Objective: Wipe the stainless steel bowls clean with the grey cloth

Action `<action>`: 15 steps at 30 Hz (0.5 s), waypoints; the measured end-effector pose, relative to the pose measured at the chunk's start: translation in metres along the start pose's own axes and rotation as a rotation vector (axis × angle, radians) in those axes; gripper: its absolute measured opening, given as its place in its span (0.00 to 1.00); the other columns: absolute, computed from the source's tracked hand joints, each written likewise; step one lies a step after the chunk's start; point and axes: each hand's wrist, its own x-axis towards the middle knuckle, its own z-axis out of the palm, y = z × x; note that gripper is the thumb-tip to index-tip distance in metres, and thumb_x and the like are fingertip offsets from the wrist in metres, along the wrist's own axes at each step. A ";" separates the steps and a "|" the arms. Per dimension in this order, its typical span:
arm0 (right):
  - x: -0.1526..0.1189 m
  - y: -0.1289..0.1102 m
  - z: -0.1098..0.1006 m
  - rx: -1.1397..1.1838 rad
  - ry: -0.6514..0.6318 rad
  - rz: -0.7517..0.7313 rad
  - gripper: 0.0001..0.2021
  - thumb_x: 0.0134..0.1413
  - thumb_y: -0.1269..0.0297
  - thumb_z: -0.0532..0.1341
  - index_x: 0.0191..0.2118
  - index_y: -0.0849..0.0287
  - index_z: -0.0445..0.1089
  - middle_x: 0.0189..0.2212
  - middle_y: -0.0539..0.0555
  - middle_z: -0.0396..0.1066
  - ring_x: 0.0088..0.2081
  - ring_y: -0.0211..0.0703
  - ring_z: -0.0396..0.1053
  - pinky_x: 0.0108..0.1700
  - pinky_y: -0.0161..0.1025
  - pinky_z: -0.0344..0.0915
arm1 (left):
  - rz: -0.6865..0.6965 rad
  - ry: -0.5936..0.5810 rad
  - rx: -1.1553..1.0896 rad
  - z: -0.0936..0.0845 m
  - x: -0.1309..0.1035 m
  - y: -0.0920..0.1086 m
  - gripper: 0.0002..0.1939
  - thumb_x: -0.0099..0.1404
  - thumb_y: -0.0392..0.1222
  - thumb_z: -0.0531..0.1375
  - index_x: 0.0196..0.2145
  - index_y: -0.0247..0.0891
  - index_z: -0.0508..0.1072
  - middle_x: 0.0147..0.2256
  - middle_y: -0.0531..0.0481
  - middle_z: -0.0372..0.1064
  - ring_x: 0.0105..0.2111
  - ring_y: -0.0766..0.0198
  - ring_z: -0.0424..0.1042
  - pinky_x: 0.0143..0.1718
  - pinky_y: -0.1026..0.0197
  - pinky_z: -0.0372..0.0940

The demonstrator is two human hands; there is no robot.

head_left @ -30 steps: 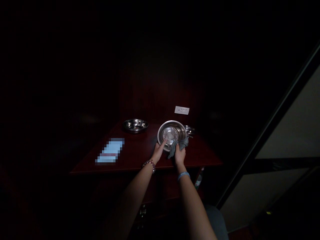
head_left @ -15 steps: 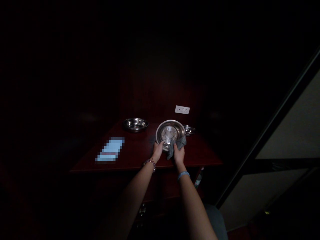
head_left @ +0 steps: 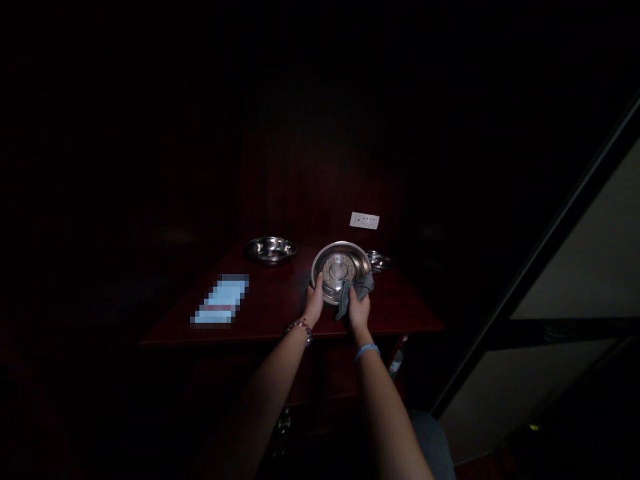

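A shiny metal bowl (head_left: 340, 268) is tilted with its inside toward me, above the dark red table (head_left: 270, 313). My left hand (head_left: 315, 301) grips its lower left rim, the thumb over the inside. My right hand (head_left: 359, 308) is closed on a grey cloth (head_left: 365, 285) at the bowl's lower right rim. Part of the cloth hangs below the rim. Behind the bowl on the right, a second metal bowl (head_left: 379, 261) is partly hidden. Another metal bowl (head_left: 271, 249) sits at the back left of the table.
A blurred-out light blue flat object (head_left: 223, 300) lies on the table's left side. A white socket panel (head_left: 365, 221) is on the back wall. Below the table's right edge stands a bottle (head_left: 397, 360). A dark-framed pale panel (head_left: 570, 267) rises at the right.
My left thumb has moved up along the inside of the bowl. The cloth and my right hand have shifted very slightly at the lower right rim.
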 end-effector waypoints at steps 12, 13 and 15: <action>-0.002 -0.003 -0.002 -0.047 0.010 0.009 0.18 0.54 0.56 0.63 0.47 0.59 0.77 0.47 0.62 0.81 0.50 0.56 0.79 0.55 0.48 0.73 | 0.065 -0.079 -0.016 -0.001 0.002 -0.004 0.17 0.64 0.46 0.65 0.48 0.35 0.78 0.50 0.40 0.80 0.52 0.54 0.78 0.60 0.52 0.67; -0.001 -0.003 -0.003 -0.054 0.011 0.011 0.17 0.54 0.56 0.64 0.46 0.59 0.77 0.46 0.62 0.82 0.50 0.56 0.79 0.54 0.47 0.73 | 0.070 -0.086 -0.012 -0.001 0.002 -0.004 0.18 0.62 0.45 0.66 0.48 0.35 0.77 0.50 0.40 0.80 0.52 0.54 0.77 0.60 0.52 0.66; -0.002 -0.003 -0.002 -0.063 0.020 0.018 0.16 0.54 0.56 0.64 0.45 0.59 0.77 0.45 0.61 0.82 0.48 0.55 0.80 0.53 0.46 0.73 | 0.075 -0.097 0.008 0.000 0.002 -0.005 0.19 0.60 0.43 0.68 0.48 0.35 0.77 0.49 0.40 0.80 0.53 0.54 0.77 0.61 0.52 0.65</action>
